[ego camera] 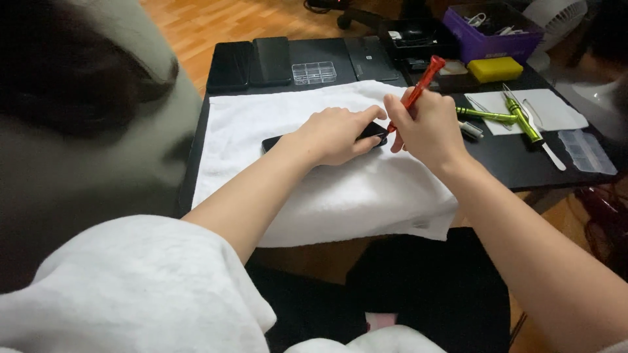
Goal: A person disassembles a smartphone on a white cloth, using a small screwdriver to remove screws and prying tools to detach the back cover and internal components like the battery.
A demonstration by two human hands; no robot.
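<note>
A black phone [275,142] lies flat on a white towel [314,196] spread over a low black table [517,163]. My left hand [333,134] presses down on the phone and covers most of it. My right hand [425,127] grips a red screwdriver [422,82], tilted, with its tip at the phone's right end. Only the phone's left end and a sliver by my thumb show.
Two green screwdrivers [487,116] and tweezers lie on a white sheet [543,108] to the right. A clear parts box [314,72], two dark phones [252,62], a yellow block [495,68] and a purple bin [490,29] sit at the back. Another clear tray [587,151] is at far right.
</note>
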